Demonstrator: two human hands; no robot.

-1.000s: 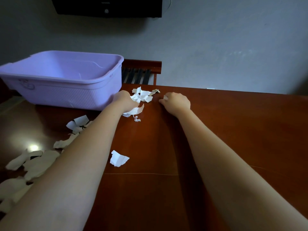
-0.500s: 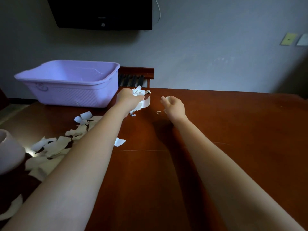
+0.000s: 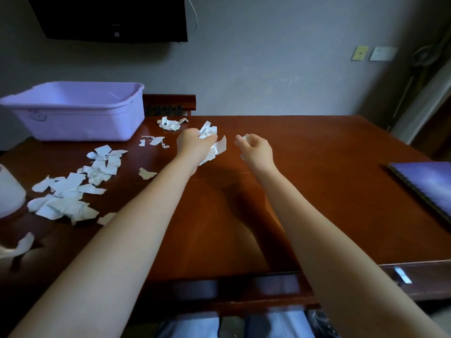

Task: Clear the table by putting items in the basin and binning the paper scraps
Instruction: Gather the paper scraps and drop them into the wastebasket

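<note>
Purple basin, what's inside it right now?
The basin shows only its bare inner far wall; nothing rises above the rim. Its floor is hidden behind the near wall, so low items inside cannot be ruled out.

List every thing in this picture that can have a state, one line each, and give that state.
Left hand: grips a bunch of white paper scraps.
Right hand: pinches one small white scrap.
Lilac plastic basin: upright, no items visible inside.
Loose white paper scraps: scattered on the brown wooden table.
Purple spiral notebook: closed, lying flat.
</note>
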